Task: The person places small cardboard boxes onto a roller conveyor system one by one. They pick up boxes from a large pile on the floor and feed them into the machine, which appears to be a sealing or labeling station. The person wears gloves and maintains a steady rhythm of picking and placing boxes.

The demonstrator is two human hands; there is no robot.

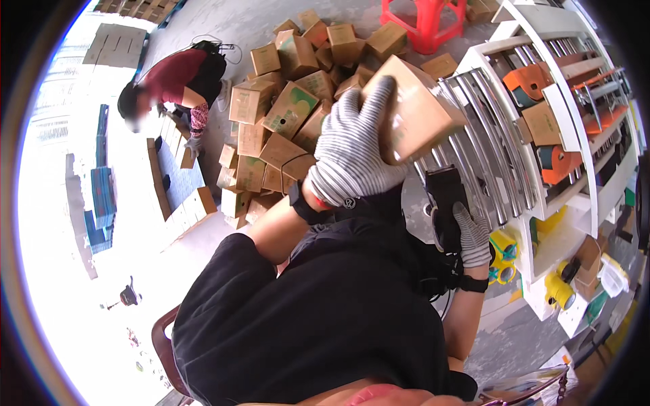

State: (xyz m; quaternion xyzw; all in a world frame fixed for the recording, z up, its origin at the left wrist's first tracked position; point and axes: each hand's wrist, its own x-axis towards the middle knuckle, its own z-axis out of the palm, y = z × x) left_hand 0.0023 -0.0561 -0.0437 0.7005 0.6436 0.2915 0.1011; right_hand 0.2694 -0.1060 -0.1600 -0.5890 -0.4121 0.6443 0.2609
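Observation:
My left hand [350, 147], in a grey-and-white striped knit glove, grips a small brown cardboard carton [421, 111]. Its fingers spread over the near-left face, and the carton is tilted above the edge of a roller conveyor [487, 147]. Clear tape shines on the carton. Lower right, my right hand [472, 233] wears a matching glove and lies against the side of a black object [447, 203], perhaps a pouch or a device. Whether its fingers close around that object is hidden. A loose heap of similar cartons [289, 111] lies on the floor beyond my left hand.
A red plastic stool [426, 25] stands past the heap. Orange tape machine parts [528, 81] sit on a white frame [538, 203] at right, with yellow tape rolls [505, 254] below. Left, another person [177, 81] bends over cartons [193, 213] on a blue surface [183, 172].

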